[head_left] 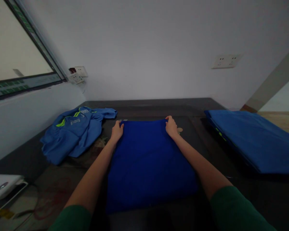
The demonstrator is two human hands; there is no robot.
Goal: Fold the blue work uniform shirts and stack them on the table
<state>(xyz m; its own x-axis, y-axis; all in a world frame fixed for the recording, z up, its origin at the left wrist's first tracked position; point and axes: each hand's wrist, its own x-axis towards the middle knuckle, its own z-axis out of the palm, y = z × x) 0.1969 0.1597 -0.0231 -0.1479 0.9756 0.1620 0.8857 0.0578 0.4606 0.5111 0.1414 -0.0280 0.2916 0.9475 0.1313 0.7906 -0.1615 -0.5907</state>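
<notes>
A dark blue folded cloth [151, 163], probably a garment, lies flat on the dark table in front of me. My left hand [117, 131] pinches its far left corner, thumb on top. At the far right corner my right hand [171, 126] grips the edge in the same way. The far edge runs fairly straight between both hands, and the near edge slants slightly. Beyond my left hand rests a crumpled blue shirt [74, 131] with yellow-green stripes and white lettering.
Folded blue garments [252, 138] lie stacked at the right of the dark table [192, 109]. A white device [4, 186] with cables sits at the near left. The wall behind carries sockets [225, 61], and a window [19, 41] is at the left.
</notes>
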